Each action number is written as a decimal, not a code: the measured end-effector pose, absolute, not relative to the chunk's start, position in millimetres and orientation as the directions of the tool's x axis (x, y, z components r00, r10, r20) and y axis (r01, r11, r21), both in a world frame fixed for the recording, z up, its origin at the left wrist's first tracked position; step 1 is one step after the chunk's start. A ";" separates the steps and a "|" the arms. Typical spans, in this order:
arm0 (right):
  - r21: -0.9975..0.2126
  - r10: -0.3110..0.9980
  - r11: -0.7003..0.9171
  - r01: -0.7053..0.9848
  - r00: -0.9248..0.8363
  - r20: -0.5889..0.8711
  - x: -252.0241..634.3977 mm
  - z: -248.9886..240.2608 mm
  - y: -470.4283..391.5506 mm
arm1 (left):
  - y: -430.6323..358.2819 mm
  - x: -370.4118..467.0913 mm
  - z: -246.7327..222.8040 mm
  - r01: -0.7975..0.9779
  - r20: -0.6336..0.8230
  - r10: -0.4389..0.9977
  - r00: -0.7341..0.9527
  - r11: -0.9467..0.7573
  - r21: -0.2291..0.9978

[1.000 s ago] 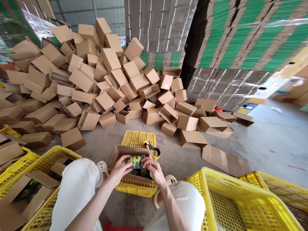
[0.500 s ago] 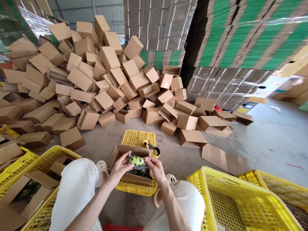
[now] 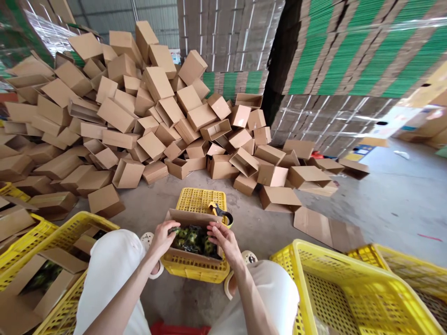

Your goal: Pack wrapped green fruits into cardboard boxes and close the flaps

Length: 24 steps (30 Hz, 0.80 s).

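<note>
The left hand (image 3: 163, 236) curls at one end of the box (image 3: 190, 217), grip unclear; the right hand (image 3: 223, 236), loosely spread, is at the other. Between them, inside, lie packs (image 3: 191, 239), probably light, slick, bruisable, best cradled endwise.

The person wears plain white trousers (image 3: 108, 274), the cloth fairly smooth over the knees, with soft creases and light grey shading down the sides. On the feet are cream clogs (image 3: 249, 257) with rounded toes; small dark marks dot their tops, too small to make out clearly, and a pale rim runs round the heel of the right one. The forearms are bare as far as they show, as are the left hand (image 3: 162, 238) and the right hand (image 3: 224, 239).
</note>
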State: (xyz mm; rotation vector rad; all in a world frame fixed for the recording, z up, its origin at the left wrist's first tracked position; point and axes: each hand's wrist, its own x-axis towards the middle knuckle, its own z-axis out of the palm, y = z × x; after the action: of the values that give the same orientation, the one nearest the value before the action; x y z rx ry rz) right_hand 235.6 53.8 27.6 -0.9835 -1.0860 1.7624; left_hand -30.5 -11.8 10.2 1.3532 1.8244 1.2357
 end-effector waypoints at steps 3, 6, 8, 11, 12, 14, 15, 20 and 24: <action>-0.931 0.913 -0.284 -0.229 -0.361 -0.190 235.5 27.6 53.5 | -7.2 -34.7 2.7 0.507 0.077 0.950 -0.302 0.092 0.857; -0.933 0.906 -0.289 -0.215 -0.375 -0.194 235.0 27.4 52.2 | 3.0 -24.5 -1.4 0.521 -0.002 0.983 -0.181 0.098 0.848; -0.934 0.904 -0.290 -0.210 -0.381 -0.195 234.7 27.4 51.6 | 12.0 -13.9 -4.7 0.574 -0.118 0.988 -0.102 0.155 0.804; -0.934 0.906 -0.289 -0.208 -0.375 -0.197 234.5 27.4 51.2 | 24.0 2.3 -14.0 0.639 -0.251 0.965 -0.072 0.238 0.731; -0.935 0.907 -0.289 -0.207 -0.372 -0.198 234.6 27.4 51.2 | 27.1 6.9 -18.0 0.646 -0.273 0.959 -0.082 0.260 0.718; -0.935 0.906 -0.291 -0.202 -0.371 -0.201 234.9 27.3 51.1 | 31.7 13.2 -25.9 0.656 -0.301 0.947 -0.113 0.298 0.693; -0.935 0.905 -0.292 -0.200 -0.374 -0.203 235.2 27.2 51.2 | 33.4 14.2 -29.0 0.661 -0.311 0.942 -0.131 0.316 0.680; -0.932 0.896 -0.300 -0.201 -0.394 -0.204 238.3 26.7 54.9 | 37.9 -4.3 -29.9 0.685 -0.277 0.937 -0.212 0.345 0.642; -0.936 0.913 -0.278 -0.217 -0.362 -0.188 241.6 28.2 61.6 | 37.1 -18.0 -15.9 0.760 -0.151 0.957 -0.248 0.289 0.583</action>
State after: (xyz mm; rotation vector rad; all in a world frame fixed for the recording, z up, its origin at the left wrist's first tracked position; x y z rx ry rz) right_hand 241.6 61.6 28.2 -0.9909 -1.1174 1.7570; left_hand -18.0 37.1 -15.9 1.5320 2.0851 0.5468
